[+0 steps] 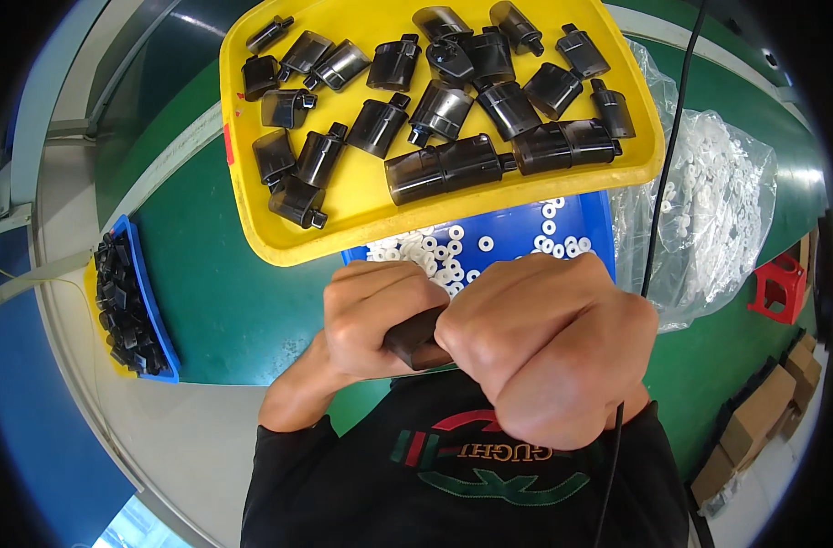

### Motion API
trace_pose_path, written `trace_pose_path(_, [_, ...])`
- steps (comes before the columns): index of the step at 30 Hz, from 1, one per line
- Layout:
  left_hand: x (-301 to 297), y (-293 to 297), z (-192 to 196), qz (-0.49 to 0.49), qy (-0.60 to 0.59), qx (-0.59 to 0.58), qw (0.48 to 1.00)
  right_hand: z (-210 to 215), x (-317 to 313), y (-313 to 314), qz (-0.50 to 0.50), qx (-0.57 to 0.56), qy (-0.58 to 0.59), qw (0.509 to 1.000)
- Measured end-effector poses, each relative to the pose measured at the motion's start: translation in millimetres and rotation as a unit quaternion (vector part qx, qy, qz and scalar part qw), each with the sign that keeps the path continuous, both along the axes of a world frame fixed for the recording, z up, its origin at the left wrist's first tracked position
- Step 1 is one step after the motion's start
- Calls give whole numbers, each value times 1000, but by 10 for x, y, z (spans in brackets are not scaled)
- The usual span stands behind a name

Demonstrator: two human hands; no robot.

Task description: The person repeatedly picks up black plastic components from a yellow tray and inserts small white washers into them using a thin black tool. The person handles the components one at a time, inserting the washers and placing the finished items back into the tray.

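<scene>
Hands, left hand (375,315) and right hand (549,342), clench one dark pod (414,340); pressing askew could slip it onto white rings (444,256).

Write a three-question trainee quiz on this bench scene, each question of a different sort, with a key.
1. True or false: the left hand and the right hand are both closed around one dark plastic part.
2. Multiple choice: the small white rings lie in
A. the yellow tray
B. the blue tray
C. a red bin
3. Fill in: the blue bin at the person's left holds a pile of small ____ parts.

Key
1. True.
2. B; more white rings also fill the clear plastic bag on the right.
3. Black.
</scene>
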State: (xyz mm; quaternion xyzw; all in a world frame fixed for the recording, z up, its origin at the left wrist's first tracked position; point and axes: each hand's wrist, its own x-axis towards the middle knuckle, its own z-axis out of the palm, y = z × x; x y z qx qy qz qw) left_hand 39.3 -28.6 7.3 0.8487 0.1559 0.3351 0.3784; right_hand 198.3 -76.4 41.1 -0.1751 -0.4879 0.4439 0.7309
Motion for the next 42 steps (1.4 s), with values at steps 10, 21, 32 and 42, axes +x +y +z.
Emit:
trace_pose_path(10, [-26, 31, -15, 12, -11, -80, 997, 64, 45, -145, -24, -21, -12, 999])
trace_pose_path(21, [-27, 25, -86, -16, -16, -89, 996, 78, -3, -85, -26, 10, -13, 1000])
trace_pose_path(32, [-14, 53, 1, 28, 22, -31, 999, -175, -21, -115, 22, 14, 21, 999])
trace_pose_path(42, [-56, 155, 84, 30, 29, -86, 995, 14, 196, -247, -43, -32, 12, 999])
